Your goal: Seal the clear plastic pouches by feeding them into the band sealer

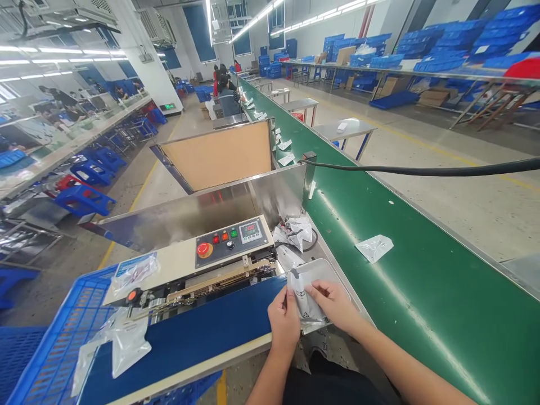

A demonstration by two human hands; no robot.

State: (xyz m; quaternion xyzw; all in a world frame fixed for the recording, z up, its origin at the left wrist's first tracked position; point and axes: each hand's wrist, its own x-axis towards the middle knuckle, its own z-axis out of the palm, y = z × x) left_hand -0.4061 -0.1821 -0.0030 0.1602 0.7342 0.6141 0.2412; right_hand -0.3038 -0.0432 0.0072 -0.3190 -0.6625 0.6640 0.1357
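A white plastic pouch with small dark print is held upright between both hands, over a light tray at the right end of the sealing machine. My left hand pinches its left edge. My right hand grips its right side with thumb and fingers. Just left of the hands runs the machine's blue belt, below a control panel with red and green buttons. Several crumpled pouches lie behind the tray. Another pouch rests at the belt's left end.
A green conveyor runs along the right, carrying a loose pouch and several more farther back. A black cable crosses above it. A blue basket stands at the left. Metal panels rise behind the machine. People sit in the background.
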